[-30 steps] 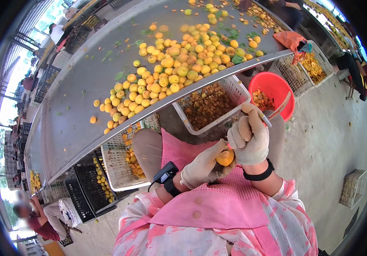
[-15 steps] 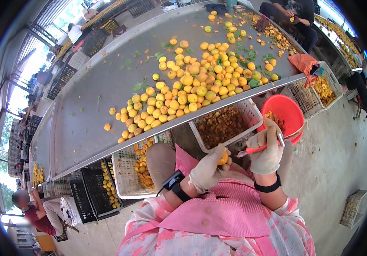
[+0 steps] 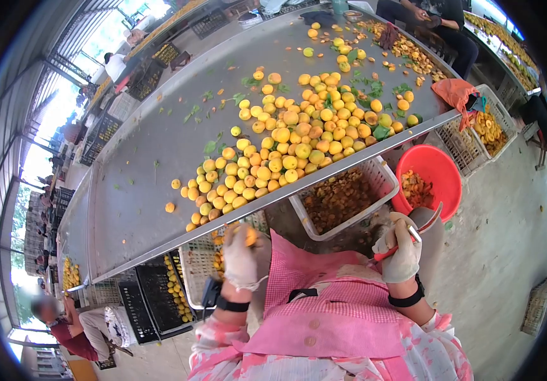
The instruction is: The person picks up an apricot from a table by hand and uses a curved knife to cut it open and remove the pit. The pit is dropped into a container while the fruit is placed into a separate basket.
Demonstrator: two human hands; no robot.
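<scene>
My gloved left hand (image 3: 242, 259) is out at the front edge of the sorting table, over a white crate (image 3: 192, 279) of apricot pieces. Its fingers, blurred by motion, are around an orange apricot (image 3: 250, 237); whether it is whole or halved I cannot tell. In front of my lap, my gloved right hand (image 3: 402, 255) is closed on a red-handled tool (image 3: 384, 254) with a silver metal end. Just beyond that hand stands a red bucket (image 3: 449, 202) with orange apricot pieces inside. Many whole apricots (image 3: 283, 134) lie heaped on the metal table (image 3: 137, 190).
A white basket (image 3: 315, 232) of dark brown pieces sits under the table edge. At right is another crate (image 3: 467, 152) beside an orange cloth (image 3: 454, 94). Black crates (image 3: 139, 305) stand at left. One person (image 3: 76, 330) sits lower left, another (image 3: 442, 22) across the table.
My left hand has moved left and forward, from in front of my lap to over the white crate, with the apricot. My right hand has lowered slightly, still gripping the tool.
</scene>
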